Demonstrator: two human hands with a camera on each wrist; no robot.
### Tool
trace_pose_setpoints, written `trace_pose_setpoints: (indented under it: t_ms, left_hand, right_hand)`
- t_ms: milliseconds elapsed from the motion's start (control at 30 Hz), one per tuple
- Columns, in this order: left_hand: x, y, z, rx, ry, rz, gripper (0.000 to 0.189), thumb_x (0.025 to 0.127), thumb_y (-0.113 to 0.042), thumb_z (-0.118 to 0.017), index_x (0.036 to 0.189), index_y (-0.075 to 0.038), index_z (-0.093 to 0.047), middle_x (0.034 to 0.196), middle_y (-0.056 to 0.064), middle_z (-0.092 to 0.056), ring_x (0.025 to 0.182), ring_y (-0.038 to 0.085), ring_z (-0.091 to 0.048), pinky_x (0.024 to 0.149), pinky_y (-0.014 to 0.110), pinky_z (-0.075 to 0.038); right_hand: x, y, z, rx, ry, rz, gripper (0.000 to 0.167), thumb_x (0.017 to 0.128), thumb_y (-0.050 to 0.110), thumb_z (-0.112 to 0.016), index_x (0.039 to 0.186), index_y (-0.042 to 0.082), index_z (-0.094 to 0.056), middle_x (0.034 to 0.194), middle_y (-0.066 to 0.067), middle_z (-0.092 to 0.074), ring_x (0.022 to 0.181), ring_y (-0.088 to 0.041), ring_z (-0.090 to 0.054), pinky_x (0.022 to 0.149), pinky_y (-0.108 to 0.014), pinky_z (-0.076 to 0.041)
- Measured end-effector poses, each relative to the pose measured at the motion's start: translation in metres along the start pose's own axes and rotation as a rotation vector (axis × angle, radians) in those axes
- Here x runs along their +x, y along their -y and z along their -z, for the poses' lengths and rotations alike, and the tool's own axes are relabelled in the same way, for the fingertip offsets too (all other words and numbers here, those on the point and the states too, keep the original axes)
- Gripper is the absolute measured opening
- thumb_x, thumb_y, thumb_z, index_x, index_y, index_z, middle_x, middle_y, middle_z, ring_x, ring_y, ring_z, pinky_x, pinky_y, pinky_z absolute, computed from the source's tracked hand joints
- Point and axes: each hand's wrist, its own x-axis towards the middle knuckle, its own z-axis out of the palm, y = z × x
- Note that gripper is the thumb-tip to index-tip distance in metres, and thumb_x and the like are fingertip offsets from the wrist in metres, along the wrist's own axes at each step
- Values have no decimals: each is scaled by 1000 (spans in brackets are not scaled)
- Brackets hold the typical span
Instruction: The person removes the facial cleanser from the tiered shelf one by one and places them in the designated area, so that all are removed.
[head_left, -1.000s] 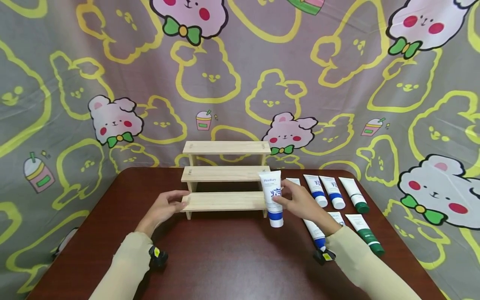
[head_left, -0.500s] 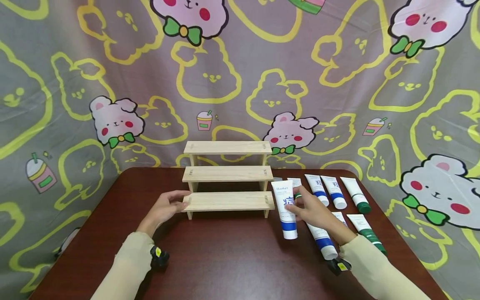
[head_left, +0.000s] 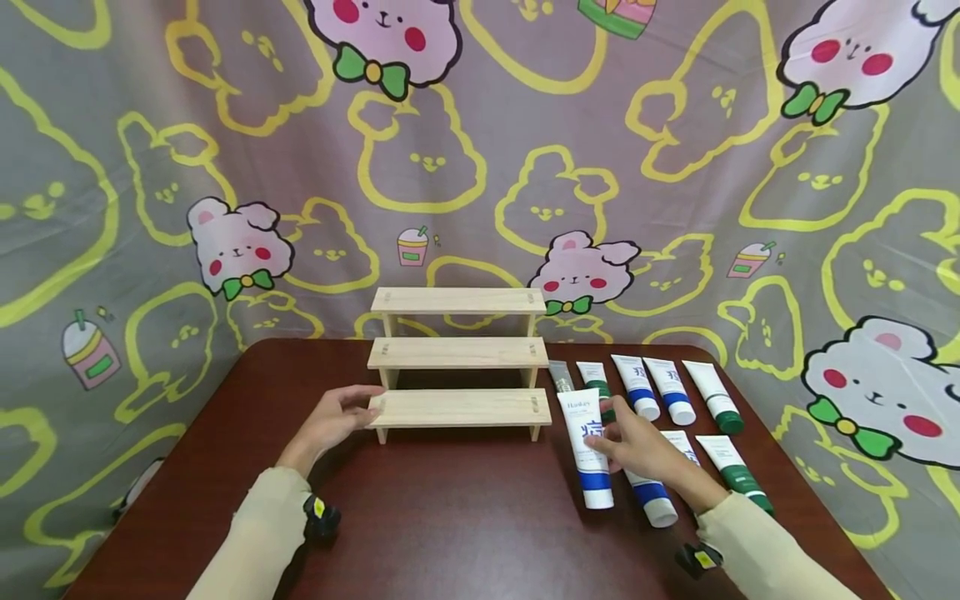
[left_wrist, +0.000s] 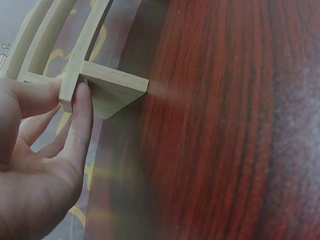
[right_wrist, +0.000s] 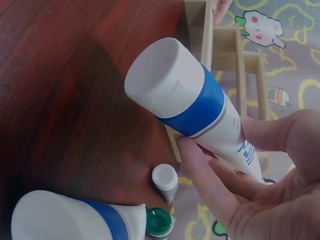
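A three-tier wooden display stand (head_left: 457, 407) sits on the table, its steps rising toward the back. At its left end, my left hand (head_left: 333, 425) pinches the lowest board; in the left wrist view, thumb and fingers (left_wrist: 80, 125) lie on either side of the board end. My right hand (head_left: 633, 446) grips a white squeeze tube with a blue band (head_left: 587, 450), held cap down and slightly tilted, right of the stand. Its broad white cap (right_wrist: 155, 75) points toward the camera in the right wrist view. Another blue-banded tube (head_left: 651, 500) lies partly hidden behind that hand.
On the right of the dark red table (head_left: 450, 533) lie several tubes, among them blue-banded ones (head_left: 670, 390), green-capped ones (head_left: 712, 396) and a small grey tube (head_left: 560, 377) beside the stand. A patterned curtain (head_left: 465, 167) hangs close behind the table.
My right hand has carried the blue-banded tube away from the stand's right end, rightward and toward me. My left hand stays at the stand's lowest board.
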Motion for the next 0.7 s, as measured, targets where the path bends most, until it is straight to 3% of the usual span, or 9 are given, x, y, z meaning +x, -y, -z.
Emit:
trace_pose_setpoints:
  t_ms: [300, 467, 700]
  left_hand:
    - [1, 3, -1, 38, -23, 22, 44, 95, -4, -70, 138, -3, -64, 143, 24, -59, 97, 15, -67, 80, 22, -55]
    - [1, 4, -1, 42, -26, 21, 43, 95, -4, -70, 138, -3, -64, 142, 24, -59, 97, 16, -67, 80, 22, -55]
    - [2, 3, -1, 49, -31, 27, 43, 95, -4, -71, 137, -4, -65, 141, 23, -60, 97, 17, -67, 80, 23, -55]
  right_hand:
    - [-3, -7, -11, 12, 22, -29, 55, 97, 19, -72, 134, -4, -38, 88, -13, -74, 61, -21, -69, 61, -38, -61]
    - [-2, -8, -16, -9, 26, -88, 57, 96, 21, -74, 135, -4, -41, 92, -16, -75, 60, -22, -71, 63, -41, -62]
    - [0, -14, -21, -2, 35, -131, 55, 95, 18, -75, 133, -5, -42, 83, -12, -73, 56, -24, -70, 58, -40, -61]
